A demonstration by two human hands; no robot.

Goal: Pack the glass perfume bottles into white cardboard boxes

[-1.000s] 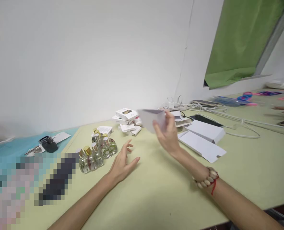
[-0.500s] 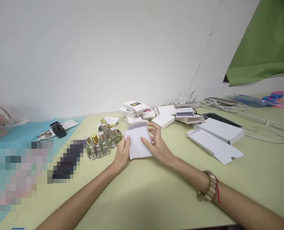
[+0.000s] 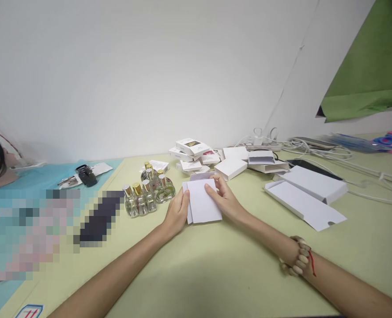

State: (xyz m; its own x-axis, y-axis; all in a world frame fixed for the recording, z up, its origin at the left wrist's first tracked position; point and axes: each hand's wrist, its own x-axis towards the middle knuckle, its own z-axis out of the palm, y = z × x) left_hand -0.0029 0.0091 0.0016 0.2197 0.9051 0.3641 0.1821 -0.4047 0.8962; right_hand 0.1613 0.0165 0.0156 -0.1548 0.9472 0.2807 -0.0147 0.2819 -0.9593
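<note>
A flat white cardboard box blank point(image 3: 202, 204) lies on the pale green table point(image 3: 216, 269) in front of me. My left hand point(image 3: 176, 214) grips its left edge, thumb on top. My right hand point(image 3: 225, 198) holds its right side, with the fingers curled over the top face. Just left of the blank stands a cluster of small glass perfume bottles with gold caps point(image 3: 148, 194). A bead bracelet with a red string sits on my right wrist point(image 3: 298, 260).
A pile of small white boxes point(image 3: 196, 159) lies behind the blank. Larger open white boxes point(image 3: 307, 194) lie at the right, with cables and a power strip point(image 3: 265, 141) behind. A black jar point(image 3: 86, 174) rests on blue cloth at the left. A green sheet point(image 3: 368, 75) hangs at the right.
My right hand brought the white blank down from the air onto the table. My left hand moved in and took its left edge. The view has shifted left.
</note>
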